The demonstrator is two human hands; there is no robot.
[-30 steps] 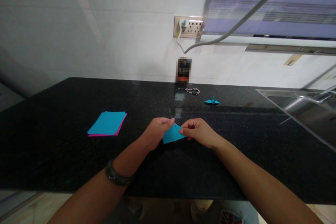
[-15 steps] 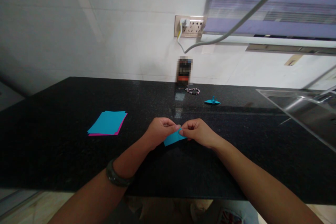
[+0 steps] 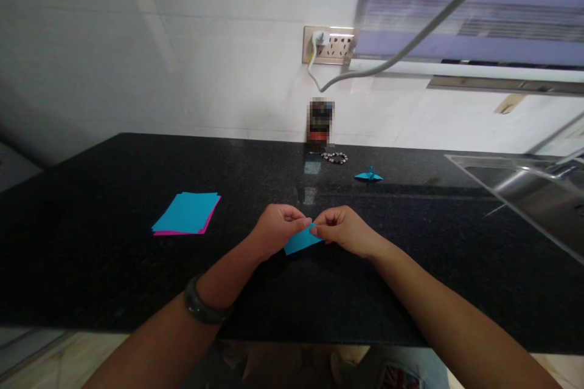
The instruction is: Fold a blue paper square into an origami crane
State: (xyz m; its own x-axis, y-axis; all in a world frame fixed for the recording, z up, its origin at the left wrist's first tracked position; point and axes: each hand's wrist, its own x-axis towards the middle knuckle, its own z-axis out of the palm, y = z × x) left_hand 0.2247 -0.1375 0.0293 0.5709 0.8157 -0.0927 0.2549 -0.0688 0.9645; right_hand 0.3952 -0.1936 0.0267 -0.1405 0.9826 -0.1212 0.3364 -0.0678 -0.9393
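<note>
A small piece of blue paper (image 3: pixel 301 242) lies between my hands over the black countertop (image 3: pixel 319 298), near its middle. My left hand (image 3: pixel 283 226) pinches the upper left edge of the paper between thumb and fingers. From the other side, my right hand (image 3: pixel 340 228) grips the paper's upper right part, its thumb close to the left thumb. My fingers cover both upper parts of the paper, so its folds there are hidden. A green bangle is on my left wrist.
Blue and pink sheets (image 3: pixel 187 213) are stacked at the left. Toward the back are a blue paper crane (image 3: pixel 369 176), a beaded loop (image 3: pixel 336 158) and a blurred upright object (image 3: pixel 320 121). A metal sink (image 3: pixel 538 194) is at the right.
</note>
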